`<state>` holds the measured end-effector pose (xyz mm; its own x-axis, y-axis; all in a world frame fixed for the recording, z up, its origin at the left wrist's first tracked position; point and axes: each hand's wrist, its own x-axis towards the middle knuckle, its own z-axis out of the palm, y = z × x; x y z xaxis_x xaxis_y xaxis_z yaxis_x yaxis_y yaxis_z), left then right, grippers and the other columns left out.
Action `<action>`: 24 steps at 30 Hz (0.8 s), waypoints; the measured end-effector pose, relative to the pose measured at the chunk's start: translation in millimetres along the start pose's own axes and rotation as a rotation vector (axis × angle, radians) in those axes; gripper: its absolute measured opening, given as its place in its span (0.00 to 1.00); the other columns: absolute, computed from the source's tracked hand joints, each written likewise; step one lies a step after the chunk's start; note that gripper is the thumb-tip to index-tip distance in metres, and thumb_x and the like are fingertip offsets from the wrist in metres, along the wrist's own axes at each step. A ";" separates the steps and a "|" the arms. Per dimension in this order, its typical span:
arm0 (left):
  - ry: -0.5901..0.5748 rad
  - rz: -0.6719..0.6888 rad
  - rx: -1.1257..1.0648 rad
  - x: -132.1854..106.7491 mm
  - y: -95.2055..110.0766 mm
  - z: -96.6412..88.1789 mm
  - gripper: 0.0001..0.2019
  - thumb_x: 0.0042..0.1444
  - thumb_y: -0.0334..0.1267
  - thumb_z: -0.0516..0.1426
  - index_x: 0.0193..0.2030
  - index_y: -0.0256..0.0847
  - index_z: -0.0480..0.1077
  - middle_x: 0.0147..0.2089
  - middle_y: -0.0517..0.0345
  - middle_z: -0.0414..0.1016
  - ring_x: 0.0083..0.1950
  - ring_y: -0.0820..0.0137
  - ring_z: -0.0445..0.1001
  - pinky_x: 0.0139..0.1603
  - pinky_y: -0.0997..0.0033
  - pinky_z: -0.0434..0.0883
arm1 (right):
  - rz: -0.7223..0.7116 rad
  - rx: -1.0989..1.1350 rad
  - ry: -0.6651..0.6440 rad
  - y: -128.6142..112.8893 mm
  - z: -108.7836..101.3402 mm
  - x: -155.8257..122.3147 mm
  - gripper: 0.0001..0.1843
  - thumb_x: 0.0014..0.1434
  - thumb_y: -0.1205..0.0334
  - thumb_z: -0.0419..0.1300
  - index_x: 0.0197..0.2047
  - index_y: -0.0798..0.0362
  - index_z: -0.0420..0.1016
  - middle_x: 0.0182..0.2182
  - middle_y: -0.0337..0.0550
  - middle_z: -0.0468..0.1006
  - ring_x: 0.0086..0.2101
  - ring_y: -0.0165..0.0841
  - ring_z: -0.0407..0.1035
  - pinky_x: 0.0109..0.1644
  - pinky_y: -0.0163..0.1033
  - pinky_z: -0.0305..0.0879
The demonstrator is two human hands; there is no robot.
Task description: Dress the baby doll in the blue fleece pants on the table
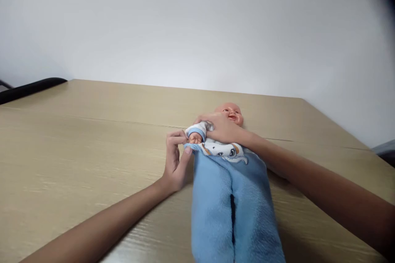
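Observation:
A baby doll [232,114] lies on its back on a light wooden table [92,139], head toward the far edge. It wears a white top with a print, and a blue fleece blanket [231,205] covers its lower body. My left hand [175,162] pinches the blanket's upper left edge beside the doll's small hand and blue cuff [195,134]. My right hand [224,128] lies closed over the doll's chest and shoulder, just under the chin.
A plain white partition [197,33] rises behind the table's far edge. A dark chair back [31,88] shows at the far left. A seam crosses the tabletop behind the doll.

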<state>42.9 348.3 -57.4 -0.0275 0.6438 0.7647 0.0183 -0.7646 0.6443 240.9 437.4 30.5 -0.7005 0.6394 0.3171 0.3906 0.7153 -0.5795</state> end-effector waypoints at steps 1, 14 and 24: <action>0.004 -0.019 -0.013 1.2 3.8 1.3 0.04 0.75 0.40 0.56 0.53 0.46 0.67 0.54 0.51 0.65 0.58 0.60 0.68 0.62 0.54 0.65 | -0.006 -0.002 0.005 0.9 0.5 -0.8 0.18 0.54 0.75 0.59 0.46 0.54 0.82 0.41 0.43 0.85 0.40 0.36 0.77 0.44 0.38 0.66; 0.153 -0.704 -0.257 12.2 6.4 8.3 0.16 0.66 0.55 0.65 0.44 0.46 0.69 0.42 0.62 0.71 0.44 0.70 0.71 0.46 0.74 0.71 | 0.091 0.176 -0.022 2.4 -0.5 -5.2 0.18 0.65 0.58 0.62 0.57 0.51 0.78 0.57 0.51 0.81 0.56 0.42 0.75 0.61 0.49 0.70; 0.116 -0.887 -0.507 22.7 -13.0 7.7 0.26 0.56 0.58 0.72 0.47 0.50 0.64 0.36 0.67 0.74 0.34 0.73 0.72 0.34 0.77 0.71 | 0.311 0.023 -0.044 -28.3 -2.7 -42.0 0.21 0.72 0.40 0.58 0.42 0.50 0.77 0.38 0.39 0.80 0.39 0.37 0.72 0.43 0.42 0.62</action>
<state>49.8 373.1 -48.3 0.0777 0.9970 -0.0074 -0.4791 0.0438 0.8767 260.8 391.1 35.7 -0.5752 0.8131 0.0894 0.5766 0.4805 -0.6608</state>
